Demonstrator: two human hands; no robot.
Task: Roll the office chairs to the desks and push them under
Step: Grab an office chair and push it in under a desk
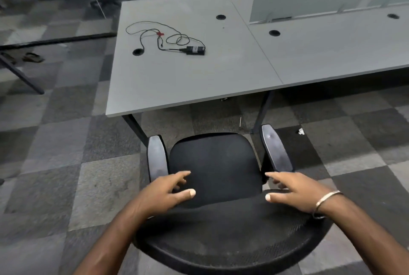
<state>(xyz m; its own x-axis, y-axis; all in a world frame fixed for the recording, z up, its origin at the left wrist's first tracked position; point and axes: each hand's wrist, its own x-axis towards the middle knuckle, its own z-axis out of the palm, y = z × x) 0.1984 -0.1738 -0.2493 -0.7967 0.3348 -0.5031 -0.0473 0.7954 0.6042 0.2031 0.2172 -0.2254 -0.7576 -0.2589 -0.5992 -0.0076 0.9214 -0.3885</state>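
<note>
The chair (215, 164) stands just short of the desk (177, 80), seat and armrests pointing toward it. My left hand (163, 193) and right hand (294, 193) spread open over its backrest top.

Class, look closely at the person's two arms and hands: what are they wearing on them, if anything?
Both forearms are bare, with no sleeves in view. The right hand has a thin metal bangle round its wrist. The left hand wears nothing visible: no glove, ring or watch.
</note>
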